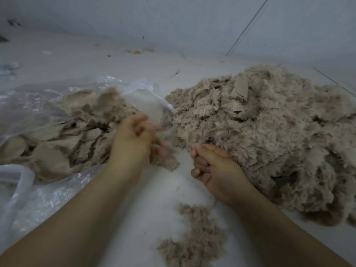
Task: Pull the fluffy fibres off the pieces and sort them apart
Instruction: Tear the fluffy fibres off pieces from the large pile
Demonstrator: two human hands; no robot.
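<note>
A big heap of beige fluffy pieces (pixel 269 135) lies on the right of the floor. On the left, several flatter beige pieces (pixel 57 147) sit on a clear plastic bag (pixel 38 105). My left hand (pixel 134 139) is blurred; it hovers over a fluffy piece (pixel 163 158) at the bag's edge, and whether it holds it is unclear. My right hand (pixel 213 166) sits at the foot of the big heap with its fingers curled; what they hold is hidden. A small tuft of loose fibres (pixel 192 237) lies between my forearms.
The floor (pixel 158 189) is pale grey. A grey wall (pixel 173 20) stands behind, with small yellow scraps (pixel 136 52) at its foot. More clear plastic (pixel 11 178) lies at the left edge.
</note>
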